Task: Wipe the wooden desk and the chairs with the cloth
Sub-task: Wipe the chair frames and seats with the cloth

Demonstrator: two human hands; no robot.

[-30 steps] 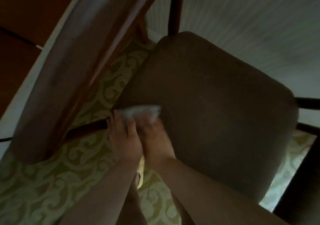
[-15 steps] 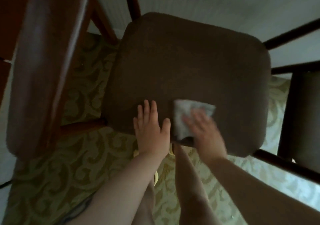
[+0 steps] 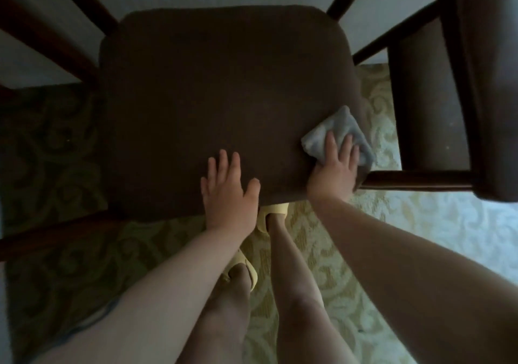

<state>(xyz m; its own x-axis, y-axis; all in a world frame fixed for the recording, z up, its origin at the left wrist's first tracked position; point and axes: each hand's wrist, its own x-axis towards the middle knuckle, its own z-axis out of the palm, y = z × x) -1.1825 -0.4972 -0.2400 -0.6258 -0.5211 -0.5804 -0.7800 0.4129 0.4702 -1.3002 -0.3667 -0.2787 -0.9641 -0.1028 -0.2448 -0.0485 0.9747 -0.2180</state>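
Person's leaning over the chair seat (image 3: 224,97) rn. Right hand (image 3: 333,173) w/ fingers spread flat is pressing the cloth (image 3: 344,128) onto the seat's front-right corner. Left hand (image 3: 227,192), open-palmed, is resting flat on the seat's front edge, apart from the cloth.

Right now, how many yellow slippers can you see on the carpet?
2. One yellow slipper peeks out under the brown chair seat's front edge, between the hands. The other yellow slipper lies nearer, partly hidden behind the left forearm.
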